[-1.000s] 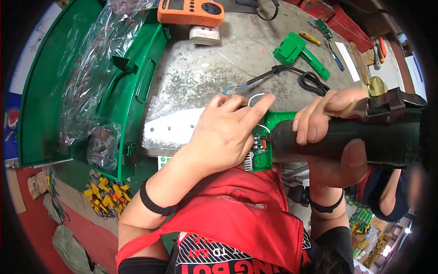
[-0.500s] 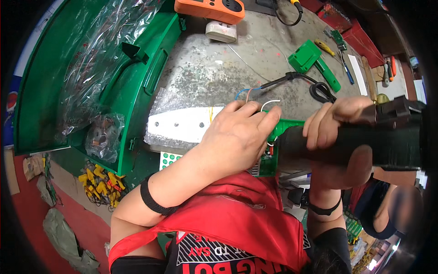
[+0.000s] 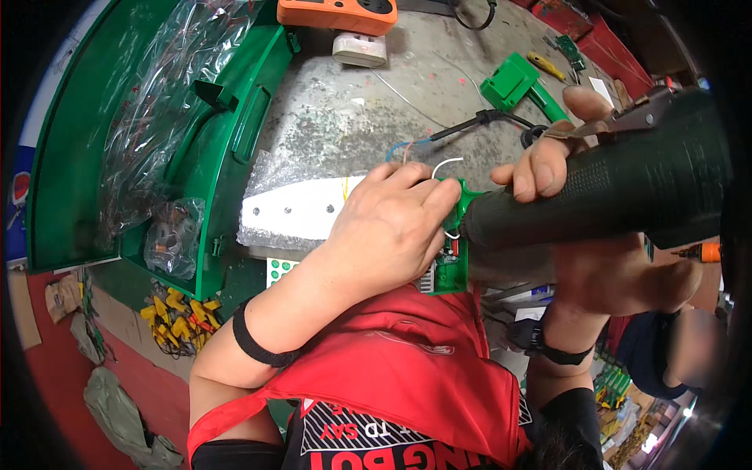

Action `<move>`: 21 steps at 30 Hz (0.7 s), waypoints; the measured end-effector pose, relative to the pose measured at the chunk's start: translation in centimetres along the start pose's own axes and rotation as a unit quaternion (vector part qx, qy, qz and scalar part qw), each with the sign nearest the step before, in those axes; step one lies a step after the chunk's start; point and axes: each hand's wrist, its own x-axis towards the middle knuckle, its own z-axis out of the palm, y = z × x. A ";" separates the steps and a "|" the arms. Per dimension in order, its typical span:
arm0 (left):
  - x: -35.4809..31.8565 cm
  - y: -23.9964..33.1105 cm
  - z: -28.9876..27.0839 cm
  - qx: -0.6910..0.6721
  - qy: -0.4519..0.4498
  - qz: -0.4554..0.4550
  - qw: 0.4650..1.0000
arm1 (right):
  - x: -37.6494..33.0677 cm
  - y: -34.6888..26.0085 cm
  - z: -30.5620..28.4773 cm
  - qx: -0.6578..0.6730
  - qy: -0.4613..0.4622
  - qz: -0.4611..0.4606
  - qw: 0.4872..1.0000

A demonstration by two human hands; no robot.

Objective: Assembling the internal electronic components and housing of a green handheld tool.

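The left hand (image 3: 392, 223) lies over the left part of a green plastic housing (image 3: 451, 276), its fingers bent; because the fingertips are hidden beneath, it cannot be determined whether they clamp the housing or merely rest against it. The right hand (image 3: 599, 274) is closed around a black cylindrical power tool (image 3: 595, 192), fingers wrapped over the far side, the narrower end directed leftward at the housing. The housing is located at the table's near edge, in front of the red apron (image 3: 423, 352). A loose white wire (image 3: 448, 162) curves up beside the left index finger. Beyond the hands lie a black cable (image 3: 462, 125) ending in thin coloured wires and a green block-shaped part (image 3: 511, 81). To the left, a white panel (image 3: 305, 210) rests on bubble wrap (image 3: 254, 184), near an open green case (image 3: 239, 141).
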 end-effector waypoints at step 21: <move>-0.6 -0.1 0.5 0.017 -0.024 -0.016 0.999 | 1.3 3.5 -0.2 -0.081 -0.036 -0.100 0.991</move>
